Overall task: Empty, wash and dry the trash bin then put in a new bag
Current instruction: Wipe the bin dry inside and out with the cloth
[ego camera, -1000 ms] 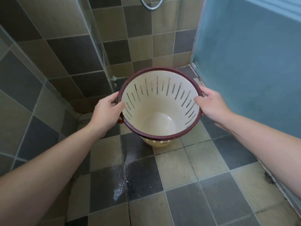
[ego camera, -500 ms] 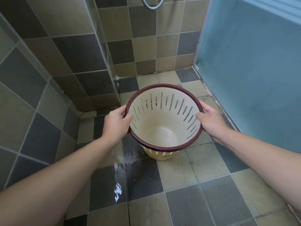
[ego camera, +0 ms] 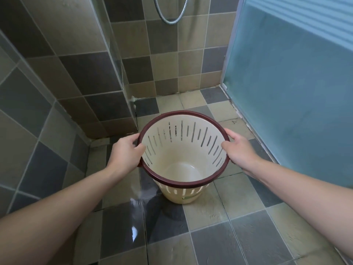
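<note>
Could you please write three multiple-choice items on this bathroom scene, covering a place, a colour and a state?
1. Where do the hands grip the cream slotted plastic trash bin?
A. its base
B. opposite sides of its rim
C. one handle

2. What colour is the bin's rim band?
A. dark red
B. green
C. white

3. What is inside the bin?
A. a bag
B. rubbish
C. nothing visible

Answers: 1 B, the left hand and right hand curl over the rim; 2 A, it is maroon; 3 C, the bare bottom shows.
</note>
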